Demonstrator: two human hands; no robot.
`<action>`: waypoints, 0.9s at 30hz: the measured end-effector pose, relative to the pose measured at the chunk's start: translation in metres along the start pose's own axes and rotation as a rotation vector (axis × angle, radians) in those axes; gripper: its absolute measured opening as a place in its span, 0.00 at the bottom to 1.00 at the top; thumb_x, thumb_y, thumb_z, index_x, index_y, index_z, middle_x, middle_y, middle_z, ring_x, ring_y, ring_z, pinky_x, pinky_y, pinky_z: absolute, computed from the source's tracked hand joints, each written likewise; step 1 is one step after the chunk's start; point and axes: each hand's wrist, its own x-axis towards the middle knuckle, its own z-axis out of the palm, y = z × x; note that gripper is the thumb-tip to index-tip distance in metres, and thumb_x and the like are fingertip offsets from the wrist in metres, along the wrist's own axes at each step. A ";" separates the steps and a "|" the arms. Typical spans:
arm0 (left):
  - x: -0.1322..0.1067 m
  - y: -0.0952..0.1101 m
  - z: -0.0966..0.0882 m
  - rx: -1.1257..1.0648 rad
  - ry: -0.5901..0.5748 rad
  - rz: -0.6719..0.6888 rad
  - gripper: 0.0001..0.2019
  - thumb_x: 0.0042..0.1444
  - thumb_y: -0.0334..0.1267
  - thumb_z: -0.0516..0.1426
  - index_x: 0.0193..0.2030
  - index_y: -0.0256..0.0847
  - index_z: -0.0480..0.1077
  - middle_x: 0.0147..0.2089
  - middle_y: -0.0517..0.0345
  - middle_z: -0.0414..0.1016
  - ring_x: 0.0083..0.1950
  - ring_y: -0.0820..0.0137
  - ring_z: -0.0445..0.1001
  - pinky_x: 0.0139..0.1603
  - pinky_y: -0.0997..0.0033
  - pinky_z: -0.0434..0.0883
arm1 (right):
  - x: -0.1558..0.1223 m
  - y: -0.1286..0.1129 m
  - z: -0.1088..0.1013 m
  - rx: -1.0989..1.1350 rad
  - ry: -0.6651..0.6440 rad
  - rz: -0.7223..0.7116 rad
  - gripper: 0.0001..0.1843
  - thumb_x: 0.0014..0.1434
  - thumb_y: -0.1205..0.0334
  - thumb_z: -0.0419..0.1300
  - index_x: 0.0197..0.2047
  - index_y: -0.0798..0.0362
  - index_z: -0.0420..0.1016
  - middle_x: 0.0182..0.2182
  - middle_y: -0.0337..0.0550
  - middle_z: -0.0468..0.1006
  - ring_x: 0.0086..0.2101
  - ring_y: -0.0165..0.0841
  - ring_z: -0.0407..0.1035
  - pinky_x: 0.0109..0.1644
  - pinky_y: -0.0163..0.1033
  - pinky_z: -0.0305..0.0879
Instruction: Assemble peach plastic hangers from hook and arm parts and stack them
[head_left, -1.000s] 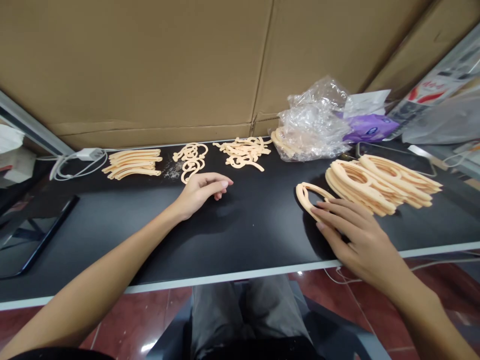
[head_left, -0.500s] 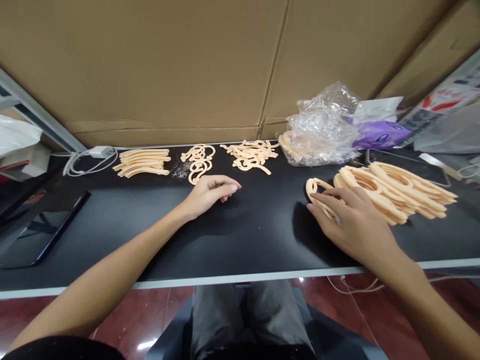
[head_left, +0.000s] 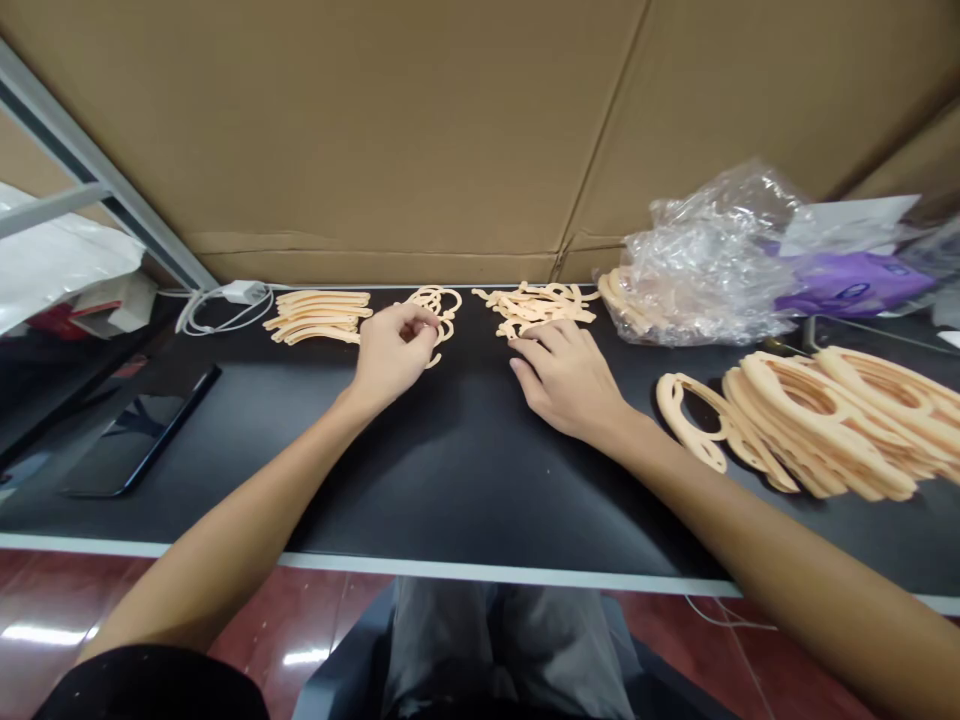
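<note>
My left hand [head_left: 394, 352] is at the small pile of pale, ring-shaped curly wooden pieces [head_left: 442, 300], its fingers curled and the thumb against them. Whether a piece is between those fingertips is hidden. My right hand [head_left: 568, 382] reaches the front of a looser heap of pale, thin curved pieces [head_left: 551, 297]. Its fingers stretch forward over the heap's edge, thumb a little apart, and nothing shows in its grasp. Left of my left hand lies a row of slim, slightly bent strips [head_left: 319, 312].
On the right lie stacks of larger oval-holed wooden pieces [head_left: 825, 415], with one piece [head_left: 675, 410] at their left end. Behind them are a clear plastic bag [head_left: 712, 270] and a purple packet [head_left: 855, 285]. A phone [head_left: 146, 430] and a white cable [head_left: 191, 315] are on the left.
My right hand has left the large oval-holed pieces and moved left to the middle heap. My left hand has shifted to the curly pieces, its fingers more curled. The view has turned leftward.
</note>
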 end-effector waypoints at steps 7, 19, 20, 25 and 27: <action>0.005 0.003 -0.015 0.546 -0.225 -0.162 0.13 0.48 0.39 0.63 0.42 0.42 0.71 0.40 0.55 0.75 0.37 0.64 0.71 0.37 0.65 0.63 | -0.011 -0.010 -0.004 0.097 0.011 -0.044 0.17 0.69 0.62 0.52 0.51 0.60 0.79 0.49 0.56 0.80 0.50 0.47 0.67 0.55 0.53 0.65; -0.016 0.014 0.005 0.228 -0.579 0.142 0.03 0.51 0.35 0.61 0.30 0.39 0.72 0.25 0.65 0.68 0.27 0.74 0.65 0.33 0.73 0.62 | -0.010 -0.027 -0.003 0.263 -0.182 -0.112 0.26 0.70 0.60 0.50 0.66 0.62 0.66 0.64 0.62 0.69 0.65 0.50 0.61 0.67 0.60 0.61; -0.016 0.015 0.004 0.217 -0.589 0.147 0.03 0.51 0.35 0.60 0.30 0.39 0.72 0.25 0.65 0.68 0.27 0.75 0.64 0.32 0.73 0.62 | -0.010 -0.026 -0.002 0.252 -0.205 -0.099 0.27 0.70 0.58 0.50 0.67 0.63 0.64 0.66 0.63 0.67 0.66 0.50 0.59 0.69 0.60 0.59; -0.007 0.015 -0.009 0.349 -0.367 0.117 0.06 0.51 0.34 0.58 0.32 0.39 0.76 0.27 0.60 0.73 0.29 0.71 0.68 0.33 0.70 0.62 | -0.010 -0.025 0.000 0.201 -0.306 -0.075 0.34 0.71 0.50 0.48 0.71 0.66 0.58 0.70 0.64 0.60 0.70 0.53 0.51 0.71 0.62 0.53; -0.001 0.012 -0.016 0.455 -0.268 0.079 0.08 0.51 0.33 0.57 0.35 0.39 0.77 0.30 0.58 0.76 0.31 0.69 0.71 0.34 0.69 0.63 | -0.009 -0.026 -0.003 0.196 -0.300 -0.079 0.32 0.72 0.51 0.47 0.70 0.64 0.59 0.67 0.61 0.65 0.69 0.52 0.54 0.70 0.61 0.54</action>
